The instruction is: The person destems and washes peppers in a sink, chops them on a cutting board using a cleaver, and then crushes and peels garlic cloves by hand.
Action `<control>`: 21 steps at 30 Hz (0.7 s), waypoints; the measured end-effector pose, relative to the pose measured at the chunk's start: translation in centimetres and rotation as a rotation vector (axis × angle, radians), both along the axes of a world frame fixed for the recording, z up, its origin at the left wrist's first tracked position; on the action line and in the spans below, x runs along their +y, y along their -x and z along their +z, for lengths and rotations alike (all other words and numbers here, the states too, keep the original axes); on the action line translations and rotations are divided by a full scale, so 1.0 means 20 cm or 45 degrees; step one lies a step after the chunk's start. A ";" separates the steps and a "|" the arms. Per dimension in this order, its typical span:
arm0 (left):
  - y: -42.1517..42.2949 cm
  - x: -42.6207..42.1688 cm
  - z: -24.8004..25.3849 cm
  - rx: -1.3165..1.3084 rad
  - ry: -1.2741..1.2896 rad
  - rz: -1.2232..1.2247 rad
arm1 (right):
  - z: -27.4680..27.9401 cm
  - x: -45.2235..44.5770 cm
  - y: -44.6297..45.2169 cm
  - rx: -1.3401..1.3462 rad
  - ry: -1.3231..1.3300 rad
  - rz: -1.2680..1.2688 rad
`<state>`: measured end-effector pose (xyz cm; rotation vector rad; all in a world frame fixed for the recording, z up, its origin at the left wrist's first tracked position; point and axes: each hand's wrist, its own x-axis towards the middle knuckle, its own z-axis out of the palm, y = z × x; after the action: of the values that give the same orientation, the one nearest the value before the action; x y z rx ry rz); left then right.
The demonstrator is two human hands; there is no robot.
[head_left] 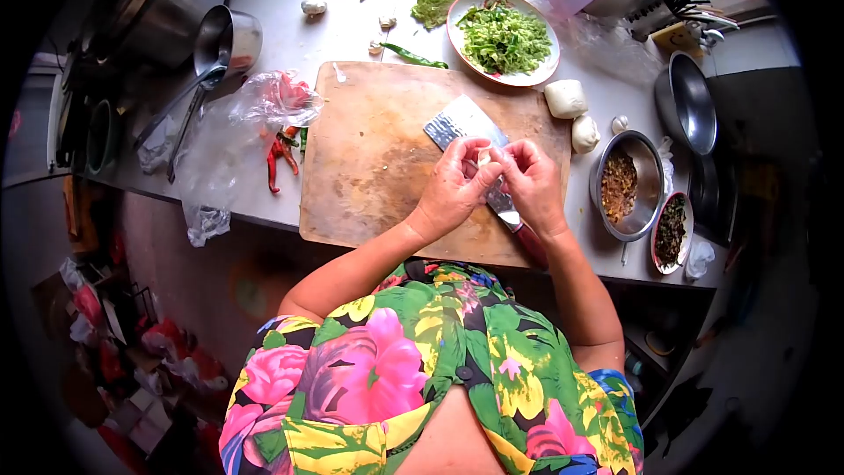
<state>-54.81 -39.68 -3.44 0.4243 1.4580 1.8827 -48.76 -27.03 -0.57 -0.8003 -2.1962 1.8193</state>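
Both hands meet above a wooden cutting board [369, 141]. My left hand [453, 185] pinches a small pale garlic clove [484, 157] between thumb and fingers. From the other side my right hand [534, 185] is closed, its thumb and fingertips pressed together at the same clove. Beneath the hands a cleaver [459, 117] lies flat on the board, its blade pointing away and its dark red handle toward my body. The hands hide the middle of the cleaver.
Beyond the board are a plate of chopped greens [505, 40], a green chili [413, 56] and a garlic bulb [313, 3]. Red chilies [279, 161] and a plastic bag [220, 149] lie left. A metal bowl [626, 185] and small dish [673, 233] stand right.
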 end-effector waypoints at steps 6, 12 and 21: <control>-0.12 -0.06 -0.08 -0.244 -0.036 0.021 | -0.07 -0.19 -0.08 0.107 -0.449 0.037; -0.12 -0.04 -0.13 -0.148 0.061 0.235 | -0.17 -0.20 -0.13 0.158 -0.093 -0.088; -0.06 -0.12 -0.02 -0.852 -0.270 -0.257 | 0.06 -0.06 -0.46 -0.195 0.462 -0.313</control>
<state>-53.52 -42.12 -3.89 0.0173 0.7493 1.7781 -39.51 -28.22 0.71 -1.2559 -1.7666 2.1130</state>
